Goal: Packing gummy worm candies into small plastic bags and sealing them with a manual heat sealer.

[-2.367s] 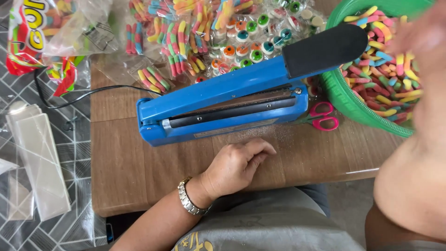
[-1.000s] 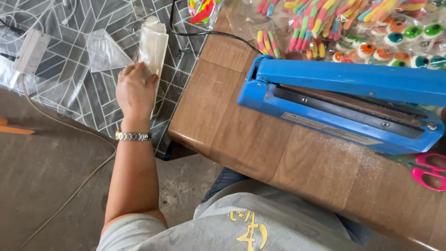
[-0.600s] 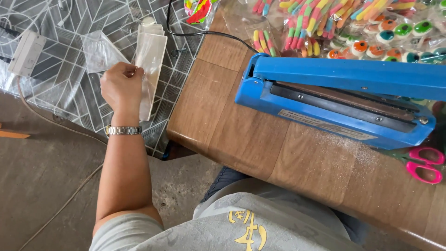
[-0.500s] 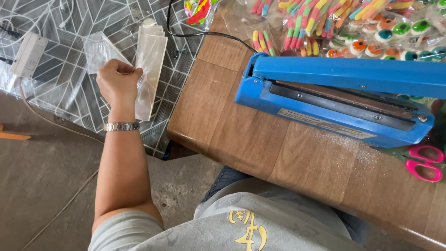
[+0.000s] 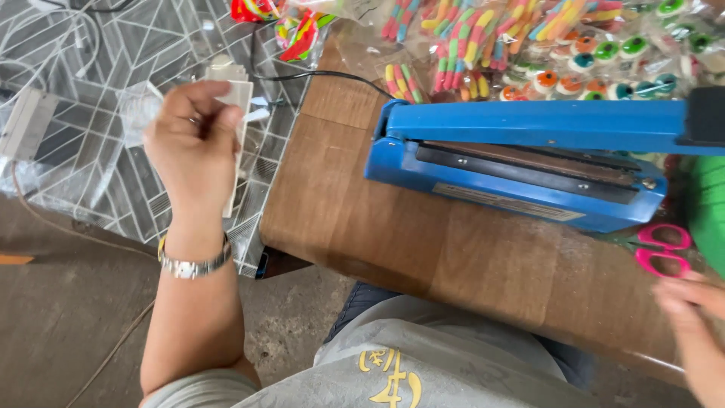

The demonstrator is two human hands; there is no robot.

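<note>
Raised over the patterned floor covering [image 5: 91,174] at the far left, the left hand [image 5: 192,143] has its fingers curled and pinches a thin clear bag [image 5: 238,125] between thumb and fingertips; motion blurs the bag. A metal wristwatch [image 5: 192,264] sits on that wrist. Behind the hand lies a flat pile of more clear bags [image 5: 136,113]. A black cord [image 5: 317,74] runs from the floor side onto the wooden table [image 5: 423,242]. On the table stands a blue heat sealer [image 5: 521,151] with its arm lifted. Along the far edge lie clear packets of striped gummy worms [image 5: 453,38], and further right packets of round eyeball sweets [image 5: 604,57]. Pink-handled scissors [image 5: 661,249] lie just right of the sealer, beside a green basket [image 5: 710,211]. At the lower right edge the right hand [image 5: 691,306] rests on the table, blurred, fingers loosely extended and holding nothing visible.
</note>
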